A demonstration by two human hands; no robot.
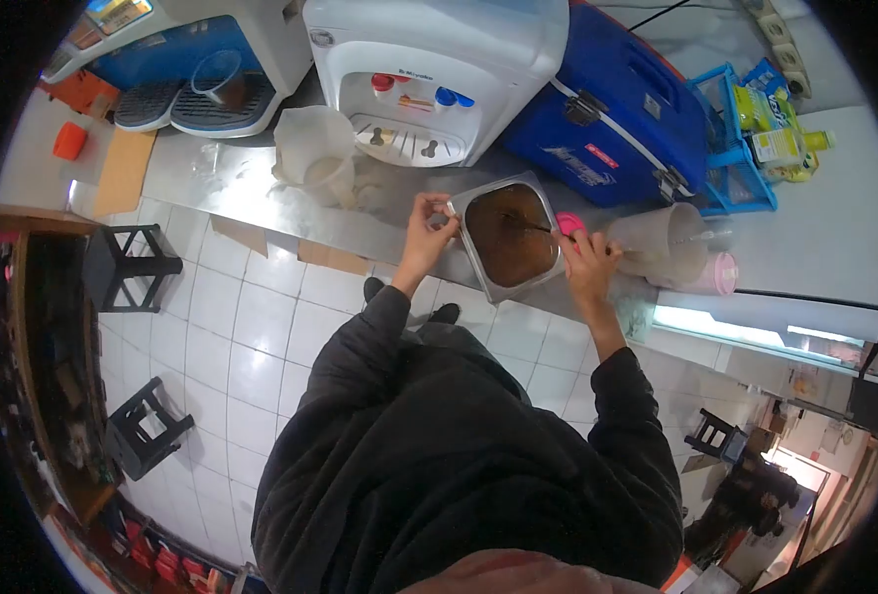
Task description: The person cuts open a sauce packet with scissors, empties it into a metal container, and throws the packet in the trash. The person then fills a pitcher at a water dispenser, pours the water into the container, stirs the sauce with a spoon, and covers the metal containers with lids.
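Note:
A square steel food pan [499, 289] holds brown liquid [513, 252] at the counter's front edge. My left hand [429, 236] pinches the pan's left rim between thumb and fingers. In my right hand [589, 265], closed over the pan's right side, is a thin dark stirring utensil [538, 228]. Its far end dips into the liquid, so I cannot tell whether it is a spoon or a whisk. Right behind that hand lies a bright pink round item [569, 224], partly covered. A cloudy plastic pitcher [657, 247] stands to the right of the hand.
Behind the pan are a white water dispenser [439, 59] and a blue cooler box [607, 109]. Another plastic jug [315, 148] stands left, near a drinks machine with a plastic cup [219, 79]. A blue basket [741, 168] holds packets. Black stools [132, 267] stand on the tiled floor.

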